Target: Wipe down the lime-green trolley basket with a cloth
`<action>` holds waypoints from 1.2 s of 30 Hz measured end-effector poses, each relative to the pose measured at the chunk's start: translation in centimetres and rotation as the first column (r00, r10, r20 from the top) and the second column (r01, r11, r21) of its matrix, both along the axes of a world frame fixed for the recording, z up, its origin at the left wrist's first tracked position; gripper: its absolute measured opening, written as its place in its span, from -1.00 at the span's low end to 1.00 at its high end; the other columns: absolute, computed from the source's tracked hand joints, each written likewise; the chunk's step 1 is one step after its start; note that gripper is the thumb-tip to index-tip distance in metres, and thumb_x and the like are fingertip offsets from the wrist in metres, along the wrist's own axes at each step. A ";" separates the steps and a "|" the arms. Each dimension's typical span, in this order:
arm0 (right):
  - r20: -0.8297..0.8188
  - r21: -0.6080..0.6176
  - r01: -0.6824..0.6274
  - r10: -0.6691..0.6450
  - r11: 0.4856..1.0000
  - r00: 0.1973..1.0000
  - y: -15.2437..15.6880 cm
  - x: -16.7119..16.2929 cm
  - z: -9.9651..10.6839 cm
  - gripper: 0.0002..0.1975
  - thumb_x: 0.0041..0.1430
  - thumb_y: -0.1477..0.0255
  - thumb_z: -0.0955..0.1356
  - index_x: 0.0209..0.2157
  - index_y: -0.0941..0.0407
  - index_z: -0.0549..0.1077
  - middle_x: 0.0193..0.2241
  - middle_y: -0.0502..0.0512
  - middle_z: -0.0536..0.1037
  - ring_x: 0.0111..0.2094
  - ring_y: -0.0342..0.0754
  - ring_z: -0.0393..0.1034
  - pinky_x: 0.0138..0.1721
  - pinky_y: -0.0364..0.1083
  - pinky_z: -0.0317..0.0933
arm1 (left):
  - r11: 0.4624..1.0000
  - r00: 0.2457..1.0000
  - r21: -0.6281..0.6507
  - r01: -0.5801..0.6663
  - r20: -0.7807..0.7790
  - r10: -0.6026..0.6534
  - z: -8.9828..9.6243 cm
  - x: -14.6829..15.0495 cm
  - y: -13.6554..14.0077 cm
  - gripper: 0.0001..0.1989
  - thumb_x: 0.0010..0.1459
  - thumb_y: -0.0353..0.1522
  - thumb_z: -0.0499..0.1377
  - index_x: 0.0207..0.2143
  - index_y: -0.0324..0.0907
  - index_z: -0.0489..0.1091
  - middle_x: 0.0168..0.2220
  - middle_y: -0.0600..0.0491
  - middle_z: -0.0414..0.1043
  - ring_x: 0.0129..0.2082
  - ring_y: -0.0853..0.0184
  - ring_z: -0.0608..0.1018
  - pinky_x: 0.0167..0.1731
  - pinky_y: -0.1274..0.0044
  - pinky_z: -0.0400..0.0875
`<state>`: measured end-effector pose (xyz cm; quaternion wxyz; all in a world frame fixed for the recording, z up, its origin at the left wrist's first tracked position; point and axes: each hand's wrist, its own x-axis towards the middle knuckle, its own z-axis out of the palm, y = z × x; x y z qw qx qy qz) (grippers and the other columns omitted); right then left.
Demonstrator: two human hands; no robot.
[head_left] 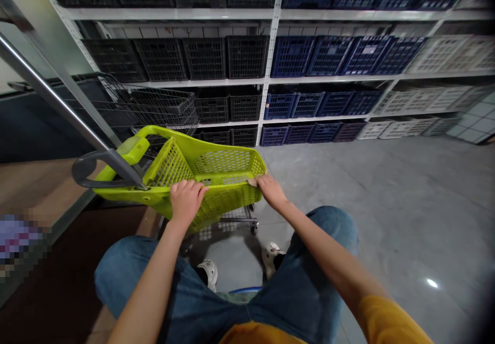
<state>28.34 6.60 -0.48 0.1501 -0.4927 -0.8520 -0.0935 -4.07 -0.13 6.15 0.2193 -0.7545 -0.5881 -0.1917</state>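
A lime-green plastic shopping cart (228,197) with a perforated basket stands before my knees. My left hand (186,199) is closed over the near rim of its basket, about midway along. At the basket's right front corner, my right hand (270,188) has its fingers bent over the rim. A small beige, cloth-like piece (252,182) shows under those fingertips, mostly covered by the hand. Inside, the visible part of the basket holds nothing I can make out.
Behind the cart, white metal shelves (270,70) carry black, blue and white plastic crates. A wire shopping cart (166,107) stands at the back left. Beside me on the left is a wooden surface (38,179), with a metal pole (62,94) above it. Grey floor (386,194) stretches to the right.
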 end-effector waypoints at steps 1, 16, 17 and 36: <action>0.003 0.009 0.004 -0.004 1.000 1.000 -0.2 -2.0 0.0 -0.72 0.37 0.51 0.20 0.04 0.15 0.39 -0.04 0.24 0.51 0.01 0.10 0.34 0.05 0.06 0.18 | 1.000 1.000 0.001 -0.009 0.002 0.009 0.1 0.2 0.0 -0.63 0.33 -0.10 0.01 -0.30 -0.09 0.50 -0.35 -0.04 0.51 -0.24 0.13 0.40 -0.23 0.31 0.07; 0.004 -0.027 -0.142 0.143 0.989 0.990 1.6 0.6 -0.2 -0.70 0.34 0.54 0.22 0.07 0.13 0.36 0.05 0.22 0.49 0.07 0.03 0.36 0.09 0.02 0.23 | 1.000 0.999 0.022 -0.009 -0.047 0.010 -0.2 0.1 -0.5 -0.62 0.35 -0.11 -0.02 -0.31 -0.10 0.47 -0.36 -0.04 0.51 -0.26 0.14 0.39 -0.25 0.33 0.06; -0.026 -0.048 -0.120 0.119 0.992 0.993 1.8 2.4 -0.4 -0.68 0.33 0.54 0.22 0.08 0.11 0.36 0.12 0.22 0.44 0.12 0.02 0.34 0.09 0.01 0.26 | 1.000 0.999 0.024 -0.006 -0.047 0.007 -0.2 0.2 -0.5 -0.62 0.34 -0.10 -0.02 -0.32 -0.10 0.47 -0.36 -0.04 0.51 -0.26 0.14 0.39 -0.25 0.32 0.06; -0.804 0.020 0.363 -0.201 0.932 0.560 -1.7 -11.0 -4.3 -0.75 0.25 0.55 0.17 -0.18 0.15 0.44 -0.15 0.25 0.45 -0.03 0.06 0.30 0.03 0.04 0.23 | 0.996 0.997 0.042 -0.080 0.024 0.079 -0.8 2.8 -0.3 -0.63 0.35 -0.12 -0.03 -0.29 -0.11 0.47 -0.34 -0.07 0.50 -0.24 0.11 0.39 -0.21 0.29 0.07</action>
